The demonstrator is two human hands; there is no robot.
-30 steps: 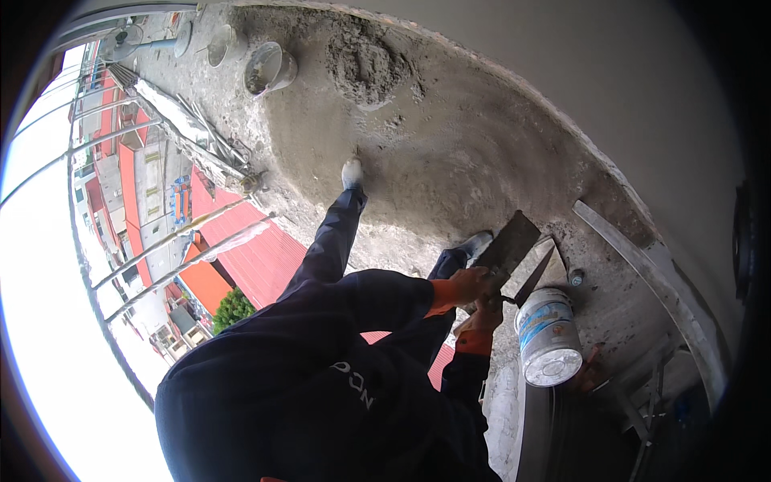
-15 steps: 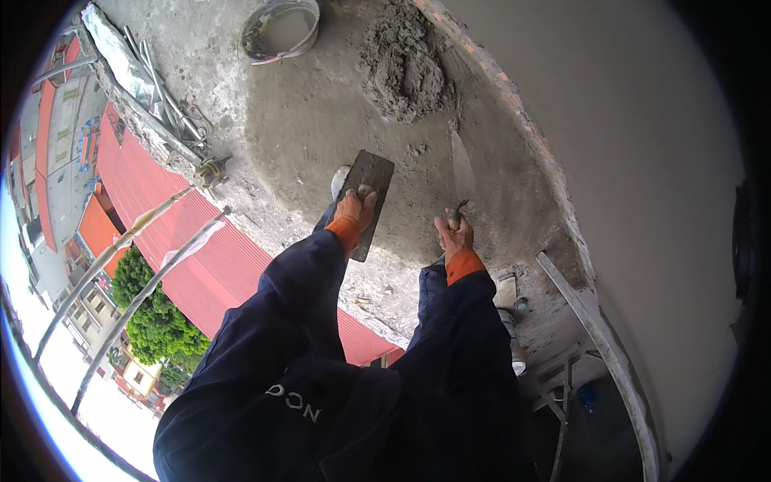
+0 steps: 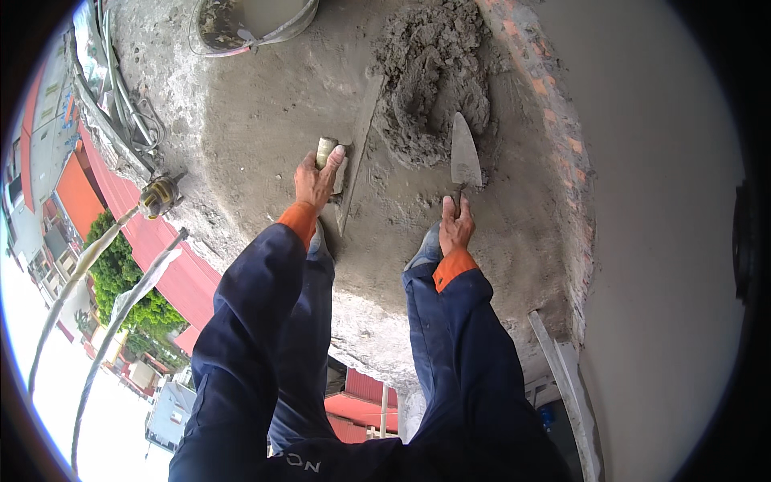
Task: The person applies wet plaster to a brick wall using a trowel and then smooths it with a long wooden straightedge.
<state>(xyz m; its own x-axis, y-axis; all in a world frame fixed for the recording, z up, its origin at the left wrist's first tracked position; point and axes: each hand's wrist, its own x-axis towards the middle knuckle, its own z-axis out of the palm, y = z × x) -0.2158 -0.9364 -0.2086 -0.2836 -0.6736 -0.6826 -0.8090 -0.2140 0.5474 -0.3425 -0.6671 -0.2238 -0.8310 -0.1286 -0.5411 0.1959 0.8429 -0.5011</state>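
Observation:
A plastering float (image 3: 361, 149) is in my left hand (image 3: 316, 181), whose fingers wrap its handle. The float is tipped nearly on edge, and its long side points at the mortar. My right hand (image 3: 456, 229) grips a pointed trowel (image 3: 463, 161) by the handle. That blade lies at the near right border of a heap of wet grey mortar (image 3: 401, 120), its tip over the paste. A hollow shows in the middle of the heap. Both tools are low over the damp concrete floor (image 3: 265, 120), but whether the float touches it I cannot tell.
A bucket (image 3: 277, 34) of grey liquid stands at the far left. Along the left edge lie pipes (image 3: 120, 88) and a pole clamp (image 3: 159, 197), with a drop to red roofs (image 3: 193, 289) beyond. A rough brick edge (image 3: 574, 161) borders the smooth grey wall (image 3: 642, 201) on the right.
Both hands have moved forward to the mortar heap. The float has turned from face-up to nearly on edge. The trowel blade now reaches the heap. My view has shifted too.

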